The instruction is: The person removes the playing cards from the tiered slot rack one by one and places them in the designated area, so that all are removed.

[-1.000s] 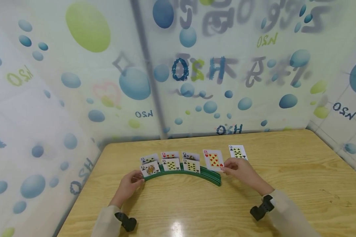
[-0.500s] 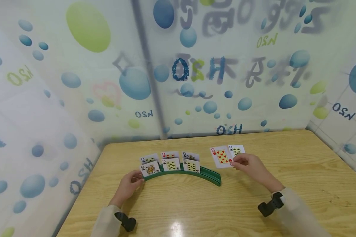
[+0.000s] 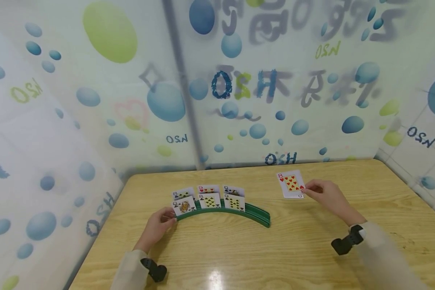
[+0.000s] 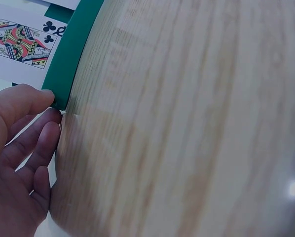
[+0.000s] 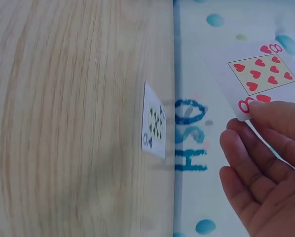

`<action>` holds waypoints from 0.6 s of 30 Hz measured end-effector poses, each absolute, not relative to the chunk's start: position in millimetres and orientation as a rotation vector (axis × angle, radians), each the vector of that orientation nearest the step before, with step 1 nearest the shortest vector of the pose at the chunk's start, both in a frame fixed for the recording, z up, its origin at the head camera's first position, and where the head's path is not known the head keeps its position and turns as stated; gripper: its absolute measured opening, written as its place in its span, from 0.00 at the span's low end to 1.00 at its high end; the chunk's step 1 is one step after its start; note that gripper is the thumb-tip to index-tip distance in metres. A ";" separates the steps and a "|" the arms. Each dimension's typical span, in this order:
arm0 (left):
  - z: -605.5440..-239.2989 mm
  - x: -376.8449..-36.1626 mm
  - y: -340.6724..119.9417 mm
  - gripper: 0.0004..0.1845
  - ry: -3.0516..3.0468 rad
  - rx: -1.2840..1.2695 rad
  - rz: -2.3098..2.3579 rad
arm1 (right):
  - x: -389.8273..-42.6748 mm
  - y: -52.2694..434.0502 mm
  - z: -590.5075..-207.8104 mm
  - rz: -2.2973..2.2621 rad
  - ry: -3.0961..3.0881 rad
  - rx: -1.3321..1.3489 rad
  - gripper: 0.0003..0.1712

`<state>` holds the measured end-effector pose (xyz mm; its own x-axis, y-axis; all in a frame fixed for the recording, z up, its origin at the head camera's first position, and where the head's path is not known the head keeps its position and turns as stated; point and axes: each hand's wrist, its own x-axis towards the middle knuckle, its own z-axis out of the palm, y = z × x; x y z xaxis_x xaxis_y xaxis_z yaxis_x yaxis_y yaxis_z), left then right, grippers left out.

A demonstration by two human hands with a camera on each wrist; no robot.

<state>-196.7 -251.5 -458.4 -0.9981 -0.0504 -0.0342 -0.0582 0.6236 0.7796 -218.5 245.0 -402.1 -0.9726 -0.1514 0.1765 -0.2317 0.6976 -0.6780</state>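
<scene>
Pinching the eight of hearts (image 3: 291,185) by its near corner, the right hand (image 3: 326,196) holds the card above the far right part of the wooden table (image 3: 311,249), well to the right of the green card holder (image 3: 255,214). The card sits at the fingertips, beyond and to the left of the palm, with its face turned toward the person; in the right wrist view the thumb (image 5: 280,112) lies over the corner index of the same card (image 5: 258,74) and the other fingers curl behind it. It is a white card with a yellowish central panel carrying red heart pips and a red 8 at its corners. Directly beneath it, in the right wrist view, a second card with black pips (image 5: 154,127) lies face up on the table near the far edge. The left hand (image 3: 156,227) rests at the left end of the curved holder, fingers relaxed, a fingertip (image 4: 39,96) touching the green rim (image 4: 68,59); it grips nothing. Six cards stand in the holder in two rows, among them a queen of clubs (image 4: 21,42) nearest the left hand.
</scene>
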 end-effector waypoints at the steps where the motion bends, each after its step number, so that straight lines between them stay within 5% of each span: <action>1: -458.1 -196.5 -251.5 0.14 2.823 -0.091 1.357 | -220.2 248.4 -402.2 1.123 -2.804 0.304 0.13; 18: -457.2 -196.1 -251.6 0.14 2.808 -0.090 1.377 | -248.3 303.7 -416.4 1.141 -2.882 0.205 0.17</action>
